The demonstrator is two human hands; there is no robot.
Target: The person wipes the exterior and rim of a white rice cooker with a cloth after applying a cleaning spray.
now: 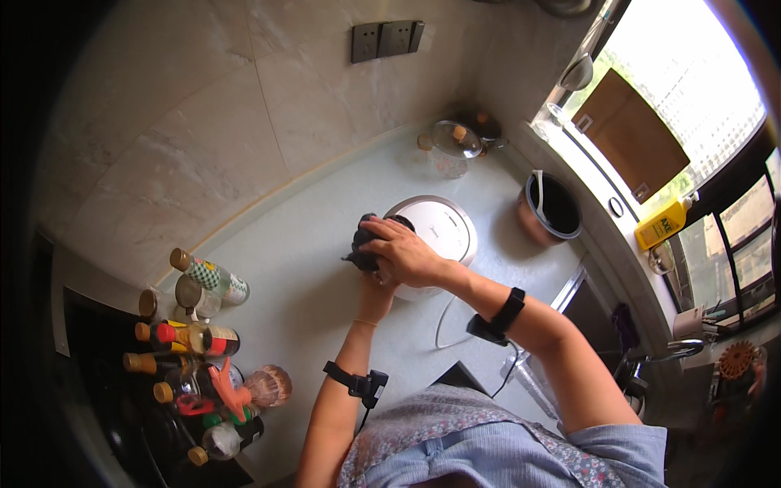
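Note:
A crumpled black bundle [364,245], a cloth or a plastic bag, is held over the left edge of a white rice cooker [436,226]. My right hand [406,253] lies across its top with the fingers spread over it. From below, my left hand [379,287] supports the bundle; its fingers are mostly hidden behind my right hand. The cooker has a round lid with a silvery rim and stands on the pale countertop [293,256]. A white cord [440,329] curves out in front of it.
Right of the cooker stands a dark-lined inner pot [552,210] with a white utensil. A glass-lidded jar [451,152] is in the back corner. Many bottles [213,283] crowd the left side beside a black hob [104,378]. A yellow detergent bottle [665,224] is on the windowsill.

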